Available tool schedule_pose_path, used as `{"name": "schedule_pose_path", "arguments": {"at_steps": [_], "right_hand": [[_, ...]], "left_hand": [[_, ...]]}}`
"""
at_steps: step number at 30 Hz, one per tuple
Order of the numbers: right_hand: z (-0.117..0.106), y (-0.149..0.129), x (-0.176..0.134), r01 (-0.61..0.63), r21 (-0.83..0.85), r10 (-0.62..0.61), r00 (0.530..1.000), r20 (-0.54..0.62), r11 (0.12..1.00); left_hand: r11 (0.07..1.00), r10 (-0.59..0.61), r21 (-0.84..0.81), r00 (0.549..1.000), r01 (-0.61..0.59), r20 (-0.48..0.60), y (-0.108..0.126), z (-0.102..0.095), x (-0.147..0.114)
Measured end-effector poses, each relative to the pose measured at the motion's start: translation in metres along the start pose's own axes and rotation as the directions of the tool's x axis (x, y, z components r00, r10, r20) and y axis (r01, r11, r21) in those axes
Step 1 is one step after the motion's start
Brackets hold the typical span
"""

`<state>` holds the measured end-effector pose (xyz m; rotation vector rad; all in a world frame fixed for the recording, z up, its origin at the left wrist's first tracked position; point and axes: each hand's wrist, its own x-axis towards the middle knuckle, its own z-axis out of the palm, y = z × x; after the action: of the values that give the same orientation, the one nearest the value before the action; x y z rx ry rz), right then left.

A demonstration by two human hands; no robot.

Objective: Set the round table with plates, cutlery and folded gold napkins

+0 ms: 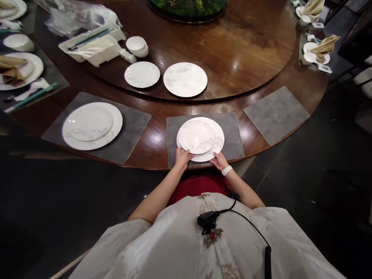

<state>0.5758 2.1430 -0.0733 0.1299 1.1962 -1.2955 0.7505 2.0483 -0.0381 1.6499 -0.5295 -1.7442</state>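
Observation:
A large white plate (pixel 219 135) rests on the grey placemat (pixel 234 135) in front of me. On top of it, set toward its left, lies a smaller white plate (pixel 197 135) with faint grey marbling. My left hand (pixel 183 157) is closed at the near left rim of the large plate, its fingertips close to the small plate's edge; whether they touch the small plate I cannot tell. At the near right rim, my right hand (pixel 220 161) has thumb and fingers on the large plate. A white band circles my right wrist.
Another plate pair (pixel 114 128) sits on the left placemat (pixel 132 133). A bare placemat (pixel 277 114) lies to the right. The turntable (pixel 232 73) holds two plates, stacked bowls (pixel 137 46), white spoons (pixel 128 56) and a white divided box (pixel 101 52). Laid settings stand at both sides.

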Motion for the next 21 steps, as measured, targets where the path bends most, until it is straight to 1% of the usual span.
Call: {"name": "schedule_pose_path", "arguments": {"at_steps": [4, 6, 8, 10, 11, 13, 16, 18, 21], "right_hand": [[0.004, -0.001, -0.001, -0.012, -0.048, 0.013, 1.0, 0.01, 0.999], [0.005, -0.004, -0.003, -0.022, -0.086, 0.023, 1.0, 0.008, 0.996], [0.006, -0.009, -0.004, -0.03, -0.177, 0.028, 0.999, -0.016, 0.984], [0.006, -0.013, -0.004, -0.046, -0.277, 0.036, 0.999, -0.04, 0.96], [0.005, -0.016, -0.004, -0.059, -0.327, 0.046, 0.998, -0.05, 0.943], [0.003, -0.021, -0.003, -0.1, -0.423, 0.08, 0.995, -0.066, 0.901], [-0.001, -0.028, 0.0, -0.172, -0.547, 0.14, 0.985, -0.1, 0.819], [-0.003, -0.032, 0.003, -0.21, -0.585, 0.174, 0.978, -0.118, 0.784], [-0.006, -0.035, 0.006, -0.25, -0.614, 0.206, 0.968, -0.142, 0.749]], "left_hand": [[1.0, -0.017, 0.006, 1.0, 0.017, -0.023, -0.011, 0.009, 0.003], [1.0, -0.005, 0.008, 0.999, 0.005, -0.035, -0.017, 0.012, 0.003], [0.999, 0.024, 0.027, 0.999, -0.023, -0.041, -0.022, 0.013, 0.004], [0.996, 0.057, 0.076, 0.998, -0.055, -0.024, -0.026, 0.011, 0.005], [0.991, 0.068, 0.117, 0.998, -0.067, -0.008, -0.027, 0.009, 0.005], [0.964, 0.069, 0.254, 0.997, -0.074, 0.026, -0.029, 0.005, 0.007], [0.879, 0.07, 0.469, 0.996, -0.085, 0.049, -0.026, -0.002, 0.009], [0.81, 0.083, 0.578, 0.995, -0.102, 0.059, -0.023, -0.006, 0.011], [0.735, 0.082, 0.67, 0.995, -0.104, 0.064, -0.017, -0.008, 0.014]]}}
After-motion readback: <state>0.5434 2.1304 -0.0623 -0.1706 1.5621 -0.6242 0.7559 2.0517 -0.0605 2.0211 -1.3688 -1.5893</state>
